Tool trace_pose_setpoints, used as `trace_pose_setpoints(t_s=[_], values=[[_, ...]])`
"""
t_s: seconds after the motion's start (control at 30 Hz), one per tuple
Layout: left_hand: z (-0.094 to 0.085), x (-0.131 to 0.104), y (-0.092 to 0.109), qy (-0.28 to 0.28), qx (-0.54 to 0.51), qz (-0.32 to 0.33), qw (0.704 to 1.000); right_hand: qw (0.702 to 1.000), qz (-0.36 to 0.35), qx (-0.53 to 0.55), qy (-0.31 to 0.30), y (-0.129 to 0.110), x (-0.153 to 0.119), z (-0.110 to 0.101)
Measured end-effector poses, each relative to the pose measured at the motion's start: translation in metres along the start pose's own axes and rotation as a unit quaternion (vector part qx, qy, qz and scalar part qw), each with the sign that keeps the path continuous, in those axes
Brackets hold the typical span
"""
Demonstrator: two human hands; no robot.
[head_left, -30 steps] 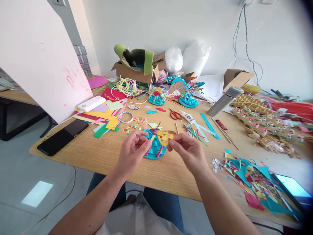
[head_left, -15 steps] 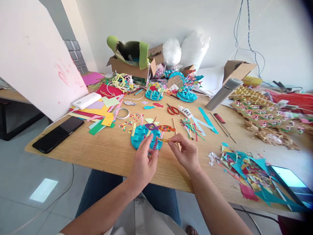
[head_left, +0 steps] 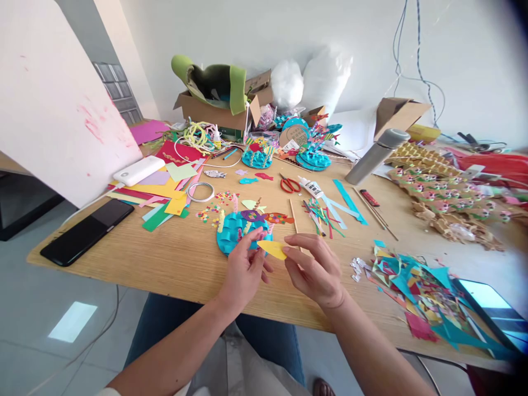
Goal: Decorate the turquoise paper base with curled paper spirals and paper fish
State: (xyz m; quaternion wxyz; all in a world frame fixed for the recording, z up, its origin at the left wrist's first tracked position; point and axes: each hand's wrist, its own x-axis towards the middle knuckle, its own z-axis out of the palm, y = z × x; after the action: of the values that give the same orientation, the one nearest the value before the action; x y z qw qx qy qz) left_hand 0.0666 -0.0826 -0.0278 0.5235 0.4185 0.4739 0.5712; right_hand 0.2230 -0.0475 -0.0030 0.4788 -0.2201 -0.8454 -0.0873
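Pinching a yellow paper piece (head_left: 273, 249), your right hand (head_left: 315, 269) faces your left hand (head_left: 243, 270) — its fingers curled, grip unclear — near a blue woven base (head_left: 228, 232)

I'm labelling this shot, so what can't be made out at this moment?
All in the head view:
Blue base: part of its near edge, hidden by the left hand.
Yellow paper: far face, turned away.
White tube: print too small to read.
Lit screen: right end, lost in the dark picture edge.

Wood tbl (head_left: 173, 269) w/ blu woven disc (head_left: 229, 237), blk phone (head_left: 86, 233), red scissors (head_left: 285, 180).
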Motion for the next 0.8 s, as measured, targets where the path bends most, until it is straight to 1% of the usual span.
trace_pose_setpoints(t_s=[0.13, 0.2, 0.23, 0.3, 0.37, 0.4, 0.5, 0.6, 0.7, 0.8], values=[[-0.003, 0.0, -0.002, 0.005, -0.008, -0.006, 1.0, 0.997, -0.059, 0.002, -0.05, 0.006, -0.001, -0.005], [-0.004, 0.0, -0.001, 0.005, -0.011, -0.013, 1.0, 0.995, -0.078, -0.004, -0.057, 0.008, -0.003, -0.004], [-0.005, 0.0, 0.0, 0.006, -0.013, -0.017, 1.0, 0.996, -0.073, -0.001, -0.054, 0.007, -0.003, -0.003], [-0.006, -0.001, 0.002, 0.007, -0.017, -0.023, 1.0, 0.999, -0.028, 0.024, -0.037, 0.004, -0.002, 0.001], [-0.006, -0.001, 0.004, 0.011, -0.02, -0.026, 0.999, 0.996, 0.05, 0.076, -0.016, 0.0, 0.001, 0.005], [-0.006, -0.001, 0.005, 0.012, -0.021, -0.027, 0.999, 0.99, 0.093, 0.109, -0.009, -0.002, 0.003, 0.008], [-0.005, -0.001, 0.006, 0.01, -0.024, -0.027, 0.999, 0.956, 0.209, 0.205, -0.028, -0.005, 0.002, 0.015], [-0.005, 0.0, 0.007, 0.006, -0.02, -0.021, 1.0, 0.914, 0.296, 0.269, -0.067, -0.003, -0.002, 0.021], [-0.005, -0.001, 0.008, 0.003, -0.016, -0.014, 1.0, 0.884, 0.341, 0.309, -0.079, -0.001, -0.005, 0.025], [-0.006, -0.001, 0.009, 0.0, -0.017, -0.014, 1.0, 0.871, 0.355, 0.329, -0.078, -0.001, -0.004, 0.028]])
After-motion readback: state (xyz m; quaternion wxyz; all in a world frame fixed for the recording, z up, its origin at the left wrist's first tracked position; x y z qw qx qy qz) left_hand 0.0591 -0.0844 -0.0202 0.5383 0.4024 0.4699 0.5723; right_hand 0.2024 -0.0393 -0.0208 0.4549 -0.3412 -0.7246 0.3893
